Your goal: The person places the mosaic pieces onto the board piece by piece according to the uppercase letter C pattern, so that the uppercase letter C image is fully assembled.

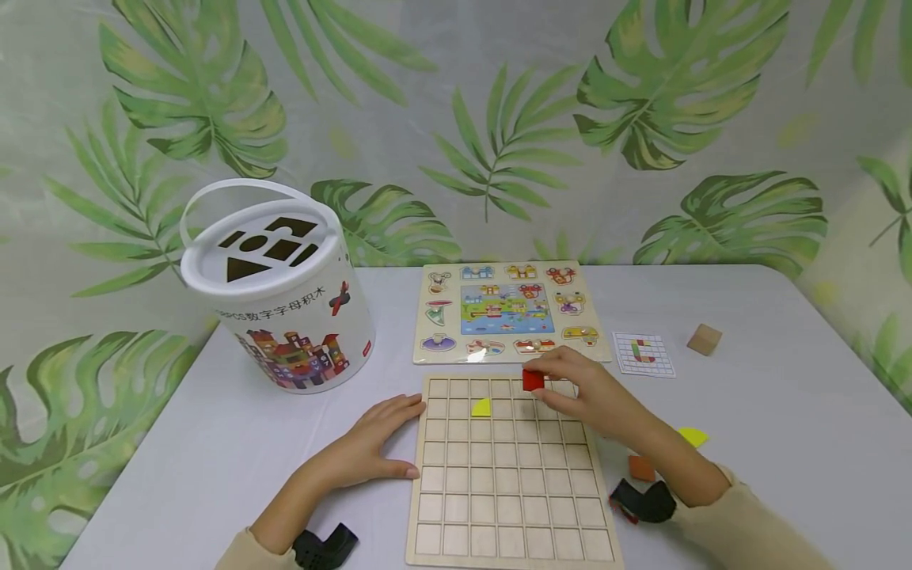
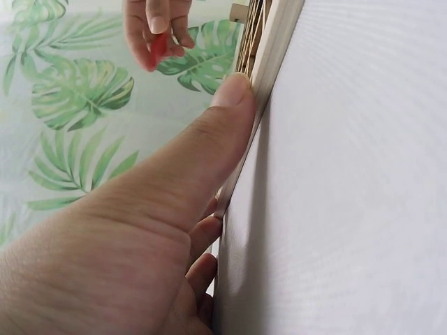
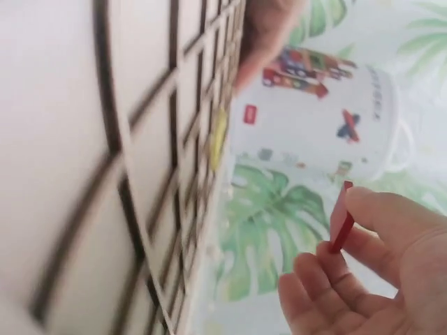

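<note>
Between thumb and fingers, my right hand pinches a thin red square tile, raised over the far part of the wooden grid board. Seen from the right wrist, the red tile stands on edge, held at its ends and apart from the board. My left hand lies at the board's left edge with fingers extended. In the left wrist view its thumb touches the board's rim. A yellow quarter-circle tile sits in one cell of the second row from the far side.
A white lidded bucket stands back left. Behind the board lies a wooden picture puzzle. To its right are a pattern card and a plain wooden block. An orange square tile and another yellow tile lie by the right forearm.
</note>
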`<act>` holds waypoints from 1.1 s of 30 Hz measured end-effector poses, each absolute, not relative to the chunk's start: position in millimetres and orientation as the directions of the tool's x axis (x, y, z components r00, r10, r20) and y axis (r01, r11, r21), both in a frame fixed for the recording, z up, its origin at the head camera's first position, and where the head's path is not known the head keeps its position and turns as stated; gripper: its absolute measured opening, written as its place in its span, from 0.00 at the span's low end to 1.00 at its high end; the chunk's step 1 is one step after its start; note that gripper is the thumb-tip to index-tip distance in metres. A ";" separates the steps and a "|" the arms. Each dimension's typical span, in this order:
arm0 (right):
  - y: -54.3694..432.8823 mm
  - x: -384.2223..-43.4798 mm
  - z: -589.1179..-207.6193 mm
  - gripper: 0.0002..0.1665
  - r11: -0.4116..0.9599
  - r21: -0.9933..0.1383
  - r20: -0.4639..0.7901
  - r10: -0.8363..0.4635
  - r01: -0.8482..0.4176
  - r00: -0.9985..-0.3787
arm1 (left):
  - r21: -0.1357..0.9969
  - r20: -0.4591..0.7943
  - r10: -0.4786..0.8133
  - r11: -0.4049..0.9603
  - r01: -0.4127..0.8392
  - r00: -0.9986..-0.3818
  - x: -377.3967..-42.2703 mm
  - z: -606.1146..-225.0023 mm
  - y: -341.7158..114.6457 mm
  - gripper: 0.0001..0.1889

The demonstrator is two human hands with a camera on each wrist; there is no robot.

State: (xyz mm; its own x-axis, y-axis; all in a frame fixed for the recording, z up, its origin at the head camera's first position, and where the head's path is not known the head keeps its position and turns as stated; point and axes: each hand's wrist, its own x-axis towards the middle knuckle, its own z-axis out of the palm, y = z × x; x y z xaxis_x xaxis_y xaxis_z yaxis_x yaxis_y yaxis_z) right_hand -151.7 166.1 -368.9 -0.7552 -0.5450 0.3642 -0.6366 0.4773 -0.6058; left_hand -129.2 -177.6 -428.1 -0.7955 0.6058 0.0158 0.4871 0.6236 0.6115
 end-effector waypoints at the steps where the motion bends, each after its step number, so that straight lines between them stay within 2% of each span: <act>1: 159.5 -153.7 -372.3 0.19 0.470 -0.610 0.352 -0.559 -0.637 -0.750 | 0.611 0.013 0.606 0.625 0.486 -0.795 -129.3 -428.0 -177.6 0.47; 7: 135.2 -161.2 -394.1 0.16 0.518 -0.628 0.218 -0.599 -0.581 -0.770 | 0.613 0.009 0.605 0.626 0.482 -0.796 -129.4 -427.6 -177.3 0.46; 12: 130.9 -163.9 -406.2 0.16 0.596 -0.565 0.132 -0.618 -0.571 -0.775 | 0.616 0.009 0.600 0.627 0.477 -0.800 -129.3 -427.1 -178.0 0.46; 17: 130.3 -165.4 -410.9 0.17 0.607 -0.551 0.131 -0.614 -0.572 -0.778 | 0.610 -0.002 0.593 0.639 0.469 -0.805 -129.0 -426.7 -178.2 0.46; 26: 130.8 -164.7 -412.0 0.13 0.609 -0.552 0.137 -0.608 -0.570 -0.782 | 0.615 0.017 0.611 0.618 0.491 -0.791 -128.7 -425.4 -177.1 0.46; 29: 131.9 -163.7 -410.8 0.15 0.601 -0.567 0.119 -0.618 -0.564 -0.778 | 0.614 0.018 0.615 0.615 0.494 -0.789 -128.8 -425.4 -177.3 0.46; 33: 134.4 -160.0 -405.4 0.23 0.618 -0.575 0.060 -0.622 -0.537 -0.781 | 0.615 0.023 0.616 0.612 0.497 -0.787 -129.0 -425.8 -177.5 0.46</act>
